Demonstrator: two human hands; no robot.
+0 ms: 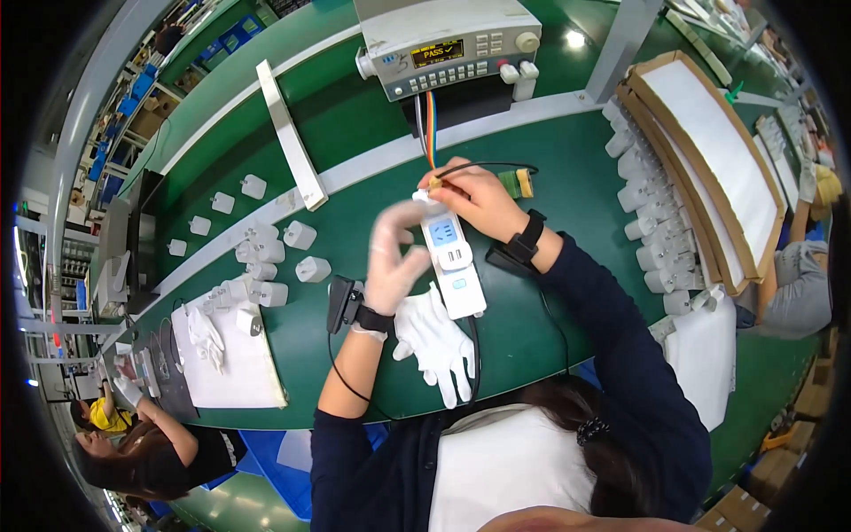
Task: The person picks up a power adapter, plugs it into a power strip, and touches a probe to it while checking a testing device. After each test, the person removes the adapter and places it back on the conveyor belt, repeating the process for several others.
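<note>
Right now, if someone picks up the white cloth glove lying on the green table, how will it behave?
The white cloth glove would probably droop: its fingers lie limp and splayed flat on the green table. It looks thin, so likely very light. Being flat fabric, it should not roll, and the left hand just above it could pinch it easily.

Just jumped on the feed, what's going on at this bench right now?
A person at a green bench is working on a white power strip that lies in front of a grey test instrument. The right hand is at the strip's far end, pinching something small there. The left hand, blurred and in a thin glove, is beside the strip. A spare white glove lies nearby. White plug adapters lie loose to the left; more stand in rows on the right.
</note>
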